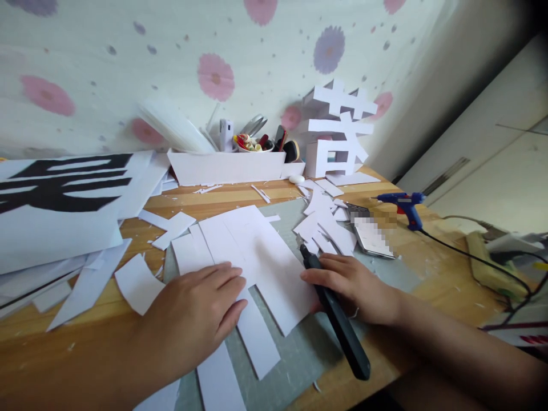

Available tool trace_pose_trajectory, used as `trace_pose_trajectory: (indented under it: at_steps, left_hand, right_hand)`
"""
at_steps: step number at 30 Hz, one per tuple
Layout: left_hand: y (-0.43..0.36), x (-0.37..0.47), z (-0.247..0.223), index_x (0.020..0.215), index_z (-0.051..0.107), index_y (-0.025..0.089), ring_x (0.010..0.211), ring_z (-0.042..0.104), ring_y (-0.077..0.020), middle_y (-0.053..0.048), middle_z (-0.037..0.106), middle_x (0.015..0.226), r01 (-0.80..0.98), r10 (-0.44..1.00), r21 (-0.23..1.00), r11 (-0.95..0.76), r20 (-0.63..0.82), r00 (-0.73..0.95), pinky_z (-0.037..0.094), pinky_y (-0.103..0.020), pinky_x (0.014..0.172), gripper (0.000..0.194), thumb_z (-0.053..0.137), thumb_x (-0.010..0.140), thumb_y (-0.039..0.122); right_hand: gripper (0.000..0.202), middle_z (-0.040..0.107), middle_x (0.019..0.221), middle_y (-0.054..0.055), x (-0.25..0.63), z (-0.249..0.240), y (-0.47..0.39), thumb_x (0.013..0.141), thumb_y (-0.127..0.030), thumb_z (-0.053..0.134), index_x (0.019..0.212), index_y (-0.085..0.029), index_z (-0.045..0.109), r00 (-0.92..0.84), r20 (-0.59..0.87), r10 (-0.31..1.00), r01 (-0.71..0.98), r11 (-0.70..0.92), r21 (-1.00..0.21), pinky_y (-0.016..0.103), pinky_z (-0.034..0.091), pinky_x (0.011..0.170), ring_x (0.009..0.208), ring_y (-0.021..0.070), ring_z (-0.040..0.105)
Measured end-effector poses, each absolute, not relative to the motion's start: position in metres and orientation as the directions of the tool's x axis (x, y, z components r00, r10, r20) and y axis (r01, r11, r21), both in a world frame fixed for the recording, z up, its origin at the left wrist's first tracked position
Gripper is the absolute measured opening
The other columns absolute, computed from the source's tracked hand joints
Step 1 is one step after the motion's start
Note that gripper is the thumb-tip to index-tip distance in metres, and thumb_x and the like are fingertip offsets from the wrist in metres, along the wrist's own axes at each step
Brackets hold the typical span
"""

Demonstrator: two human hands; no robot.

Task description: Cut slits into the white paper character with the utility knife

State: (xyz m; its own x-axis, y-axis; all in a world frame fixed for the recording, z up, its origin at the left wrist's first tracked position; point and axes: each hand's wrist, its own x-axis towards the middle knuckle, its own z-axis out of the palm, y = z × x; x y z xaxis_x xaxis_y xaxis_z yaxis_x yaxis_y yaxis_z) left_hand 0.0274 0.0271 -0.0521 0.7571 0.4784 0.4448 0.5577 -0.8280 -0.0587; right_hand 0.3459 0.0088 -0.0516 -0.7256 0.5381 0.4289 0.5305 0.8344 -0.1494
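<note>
Head camera: the left hand (209, 302) is lying palm down on a white board (261, 242), its fingers straight and close together, the thumb standing slightly apart, and it is holding nothing. The right hand (353, 285) is curling around a black knife (342, 331), pinching the handle between thumb and fingers. The knife is slanting, its butt pointing toward the person, and its tip is reaching past the board's right edge toward some scraps (323, 220); whether the tip is touching anything, I cannot tell.

The board is lying flat on a grey-green mat (295, 362), in front of the person and between the hands. A notch is opening in its near side, showing the mat beneath. Beyond the right hand, a thin, partly pixelated object (372, 237) is lying beside the scraps. Farther right, a blue glue gun (405, 205) is resting on the wooden table (449, 242), its cord running toward a power strip (492, 265).

At the back, a white box (226, 168) is holding a bowl and small tools, and a white cut-out character (338, 128) is standing upright just beside it. On the left, a sheet (64, 182) with bold black shapes is lying over other paper. Behind everything, a flowered covering (171, 57) is hanging.
</note>
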Motion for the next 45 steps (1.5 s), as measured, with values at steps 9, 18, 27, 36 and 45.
trace_pose_trajectory:
  at_steps: [9, 18, 27, 36, 45]
  left_hand:
    - [0.010, 0.035, -0.054, 0.107, 0.074, 0.016, 0.113, 0.073, -0.0305, -0.011, 0.077, 0.120, 0.475, 0.405, -0.089, -0.876, 0.399, 0.822, 0.066, -0.045, 0.092, 0.027, 0.049, 0.101, 0.024]
    - [0.015, 0.035, -0.061, 0.117, 0.073, 0.014, 0.123, 0.068, -0.0329, -0.016, 0.070, 0.134, 0.462, 0.418, -0.078, -0.884, 0.311, 0.853, 0.061, -0.044, 0.099, 0.032, 0.064, 0.097, 0.037]
    - [0.006, 0.041, -0.054, 0.132, 0.067, 0.017, 0.131, 0.059, -0.0435, -0.011, 0.063, 0.144, 0.505, 0.495, -0.012, -0.863, 0.181, 0.850, 0.054, -0.067, 0.103, 0.052, 0.079, 0.085, 0.038]
    - [-0.016, 0.048, -0.049, 0.108, 0.075, 0.018, 0.127, 0.065, -0.0342, -0.013, 0.070, 0.135, 0.408, 0.439, 0.168, -0.897, 0.230, 0.869, 0.060, -0.048, 0.103, 0.032, 0.062, 0.097, 0.046]
    - [0.000, 0.046, -0.052, 0.107, 0.073, 0.013, 0.114, 0.072, -0.0206, -0.010, 0.078, 0.115, 0.322, 0.349, 0.134, -0.937, 0.386, 0.854, 0.055, -0.032, 0.107, 0.025, 0.049, 0.101, 0.016]
  right_hand:
    - [0.024, 0.061, 0.075, 0.001, 0.349, -0.054, 0.010, 0.102, -0.030, 0.060, 0.124, -0.022, 0.056, -0.677, 0.487, 0.552, 0.544, 0.821, -0.174, 0.029, 0.044, 0.057, 0.062, 0.0178, 0.057]
    - [0.028, 0.065, 0.067, -0.007, 0.333, -0.047, 0.007, 0.100, -0.034, 0.065, 0.122, -0.032, 0.049, -0.076, 0.534, 0.842, 0.283, 0.531, -0.799, 0.023, 0.050, 0.049, 0.052, 0.0131, 0.063]
    - [0.043, 0.072, 0.113, 0.010, 0.308, -0.053, 0.031, 0.093, -0.030, 0.067, 0.131, -0.025, 0.047, -0.324, 0.298, 0.898, 0.605, 0.439, -0.664, 0.036, 0.058, 0.082, 0.092, 0.0214, 0.073]
    - [0.046, 0.073, 0.119, 0.013, 0.308, -0.054, 0.026, 0.091, -0.028, 0.070, 0.130, -0.024, 0.046, -0.458, 0.249, 0.854, 0.519, 0.484, -0.705, 0.039, 0.059, 0.085, 0.096, 0.0226, 0.074]
    - [0.047, 0.069, 0.070, -0.003, 0.289, -0.040, 0.046, 0.095, -0.058, 0.064, 0.124, -0.024, 0.050, -0.167, 0.307, 0.937, 0.070, 0.322, -0.944, 0.033, 0.060, 0.068, 0.065, 0.0167, 0.071]
